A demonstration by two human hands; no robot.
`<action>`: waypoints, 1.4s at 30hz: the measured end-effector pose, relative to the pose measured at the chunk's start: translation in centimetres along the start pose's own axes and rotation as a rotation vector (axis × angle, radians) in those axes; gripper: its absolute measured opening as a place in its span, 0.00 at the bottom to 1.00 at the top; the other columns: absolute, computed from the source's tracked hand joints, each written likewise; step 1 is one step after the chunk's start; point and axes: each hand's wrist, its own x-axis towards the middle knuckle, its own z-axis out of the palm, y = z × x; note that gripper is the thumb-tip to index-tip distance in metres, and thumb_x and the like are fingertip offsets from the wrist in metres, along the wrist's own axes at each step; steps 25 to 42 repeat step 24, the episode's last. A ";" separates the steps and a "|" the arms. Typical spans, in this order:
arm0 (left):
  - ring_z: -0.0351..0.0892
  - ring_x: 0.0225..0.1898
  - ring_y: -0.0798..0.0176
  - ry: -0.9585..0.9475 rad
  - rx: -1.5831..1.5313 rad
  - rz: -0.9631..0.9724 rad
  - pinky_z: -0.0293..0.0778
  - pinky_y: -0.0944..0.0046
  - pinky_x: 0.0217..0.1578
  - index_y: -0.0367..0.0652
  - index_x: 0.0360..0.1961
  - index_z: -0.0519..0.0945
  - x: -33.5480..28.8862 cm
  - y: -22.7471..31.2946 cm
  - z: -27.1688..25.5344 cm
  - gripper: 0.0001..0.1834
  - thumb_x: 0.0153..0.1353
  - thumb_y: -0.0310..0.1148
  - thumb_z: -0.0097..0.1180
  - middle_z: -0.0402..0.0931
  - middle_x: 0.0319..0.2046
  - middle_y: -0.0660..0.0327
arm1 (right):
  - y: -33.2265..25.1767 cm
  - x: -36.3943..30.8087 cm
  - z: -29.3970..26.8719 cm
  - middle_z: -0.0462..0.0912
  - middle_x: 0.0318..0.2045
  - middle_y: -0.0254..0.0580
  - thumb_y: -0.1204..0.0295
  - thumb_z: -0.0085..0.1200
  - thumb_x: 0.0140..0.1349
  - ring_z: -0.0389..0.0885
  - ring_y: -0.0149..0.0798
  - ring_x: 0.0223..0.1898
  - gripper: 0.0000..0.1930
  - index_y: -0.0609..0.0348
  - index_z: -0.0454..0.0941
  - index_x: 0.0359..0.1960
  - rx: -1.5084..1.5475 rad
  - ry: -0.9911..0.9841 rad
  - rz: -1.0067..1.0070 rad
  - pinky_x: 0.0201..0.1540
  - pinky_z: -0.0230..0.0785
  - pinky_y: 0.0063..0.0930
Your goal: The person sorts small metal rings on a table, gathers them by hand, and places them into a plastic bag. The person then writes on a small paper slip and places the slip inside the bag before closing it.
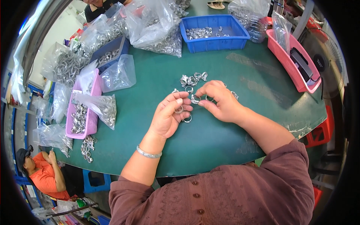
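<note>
Silver-coloured metal rings lie in a small pile (188, 80) on the green table just beyond my hands. My left hand (167, 114) is turned palm up with its fingers curled, and a ring (179, 110) sits between thumb and fingers. Between the thumb and forefinger of my right hand (221, 103) is another silver ring (195, 99), held close to the left fingertips. A loose ring (187, 119) shows by the lower fingers of my left hand. More rings lie around the right hand, partly hidden by it.
Plastic bags of rings (165, 43) and a blue tray (215, 44) stand at the far side. On the left is a purple basket (93, 119) with loose rings beside it; on the right, a pink basket (305, 80). One person (47, 174) sits at left, another across the table.
</note>
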 end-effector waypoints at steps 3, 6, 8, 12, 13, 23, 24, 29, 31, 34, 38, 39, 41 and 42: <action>0.78 0.35 0.68 0.001 0.078 0.002 0.75 0.70 0.33 0.39 0.49 0.73 -0.4 -0.3 0.2 0.15 0.61 0.28 0.51 0.76 0.38 0.61 | -0.5 0.0 -0.1 0.77 0.34 0.37 0.76 0.57 0.53 0.73 0.43 0.40 0.10 0.55 0.75 0.37 -0.016 -0.015 -0.028 0.51 0.58 0.39; 0.73 0.34 0.72 -0.018 0.164 0.014 0.70 0.72 0.32 0.40 0.51 0.73 -0.5 -0.6 1.2 0.17 0.60 0.26 0.53 0.74 0.38 0.64 | -0.5 -0.4 -0.3 0.77 0.35 0.38 0.76 0.56 0.52 0.73 0.44 0.41 0.11 0.55 0.74 0.38 -0.021 -0.013 -0.074 0.50 0.59 0.39; 0.72 0.34 0.73 -0.053 0.242 0.048 0.69 0.73 0.32 0.40 0.52 0.72 -0.5 -1.1 1.0 0.18 0.60 0.26 0.53 0.74 0.39 0.64 | -0.6 -0.5 -0.3 0.77 0.35 0.37 0.77 0.56 0.53 0.73 0.43 0.40 0.11 0.56 0.74 0.39 -0.017 -0.040 -0.050 0.49 0.60 0.38; 0.71 0.33 0.75 -0.082 0.253 0.081 0.68 0.74 0.31 0.41 0.48 0.74 -0.6 -1.3 0.9 0.13 0.62 0.28 0.53 0.74 0.38 0.66 | -1.1 -0.5 -0.2 0.77 0.35 0.38 0.77 0.56 0.54 0.73 0.43 0.40 0.10 0.57 0.74 0.39 0.013 -0.072 -0.051 0.49 0.60 0.37; 0.71 0.33 0.75 -0.081 0.255 0.089 0.68 0.74 0.31 0.41 0.48 0.74 -0.6 -1.3 0.9 0.13 0.62 0.28 0.53 0.74 0.38 0.66 | -1.2 -0.5 -0.2 0.77 0.34 0.39 0.77 0.56 0.54 0.73 0.43 0.40 0.10 0.57 0.74 0.39 0.022 -0.074 -0.039 0.49 0.60 0.37; 0.70 0.30 0.74 -0.083 0.330 0.070 0.69 0.73 0.30 0.41 0.46 0.73 -0.4 -1.3 0.8 0.11 0.63 0.28 0.53 0.73 0.33 0.67 | -1.1 -0.5 -0.3 0.78 0.35 0.41 0.77 0.52 0.56 0.73 0.44 0.40 0.10 0.59 0.73 0.40 0.069 -0.087 0.003 0.49 0.61 0.37; 0.70 0.30 0.74 -0.097 0.358 0.084 0.69 0.73 0.30 0.41 0.46 0.73 -0.4 -1.4 0.8 0.11 0.63 0.28 0.54 0.73 0.33 0.67 | -1.0 -0.6 -0.2 0.78 0.35 0.42 0.76 0.52 0.56 0.73 0.44 0.40 0.10 0.59 0.73 0.40 0.071 -0.089 0.008 0.49 0.60 0.36; 0.70 0.30 0.74 -0.097 0.358 0.084 0.69 0.73 0.30 0.41 0.46 0.73 -0.4 -1.4 0.8 0.11 0.63 0.28 0.54 0.73 0.33 0.67 | -1.0 -0.6 -0.2 0.78 0.35 0.42 0.76 0.52 0.56 0.73 0.44 0.40 0.10 0.59 0.73 0.40 0.071 -0.089 0.008 0.49 0.60 0.36; 0.70 0.30 0.74 -0.097 0.358 0.084 0.69 0.73 0.30 0.41 0.46 0.73 -0.4 -1.4 0.8 0.11 0.63 0.28 0.54 0.73 0.33 0.67 | -1.0 -0.6 -0.2 0.78 0.35 0.42 0.76 0.52 0.56 0.73 0.44 0.40 0.10 0.59 0.73 0.40 0.071 -0.089 0.008 0.49 0.60 0.36; 0.70 0.30 0.74 -0.097 0.358 0.084 0.69 0.73 0.30 0.41 0.46 0.73 -0.4 -1.4 0.8 0.11 0.63 0.28 0.54 0.73 0.33 0.67 | -1.0 -0.6 -0.2 0.78 0.35 0.42 0.76 0.52 0.56 0.73 0.44 0.40 0.10 0.59 0.73 0.40 0.071 -0.089 0.008 0.49 0.60 0.36; 0.70 0.30 0.74 -0.097 0.358 0.084 0.69 0.73 0.30 0.41 0.46 0.73 -0.4 -1.4 0.8 0.11 0.63 0.28 0.54 0.73 0.33 0.67 | -1.0 -0.6 -0.2 0.78 0.35 0.42 0.76 0.52 0.56 0.73 0.44 0.40 0.10 0.59 0.73 0.40 0.071 -0.089 0.008 0.49 0.60 0.36; 0.70 0.30 0.74 -0.097 0.358 0.084 0.69 0.73 0.30 0.41 0.46 0.73 -0.4 -1.4 0.8 0.11 0.63 0.28 0.54 0.73 0.33 0.67 | -1.0 -0.6 -0.2 0.78 0.35 0.42 0.76 0.52 0.56 0.73 0.44 0.40 0.10 0.59 0.73 0.40 0.071 -0.089 0.008 0.49 0.60 0.36; 0.70 0.30 0.74 -0.097 0.358 0.084 0.69 0.73 0.30 0.41 0.46 0.73 -0.4 -1.4 0.8 0.11 0.63 0.28 0.54 0.73 0.33 0.67 | -1.0 -0.6 -0.2 0.78 0.35 0.42 0.76 0.52 0.56 0.73 0.44 0.40 0.10 0.59 0.73 0.40 0.071 -0.089 0.008 0.49 0.60 0.36; 0.70 0.30 0.74 -0.097 0.358 0.084 0.69 0.73 0.30 0.41 0.46 0.73 -0.4 -1.4 0.8 0.11 0.63 0.28 0.54 0.73 0.33 0.67 | -1.0 -0.6 -0.2 0.78 0.35 0.42 0.76 0.52 0.56 0.73 0.44 0.40 0.10 0.59 0.73 0.40 0.071 -0.089 0.008 0.49 0.60 0.36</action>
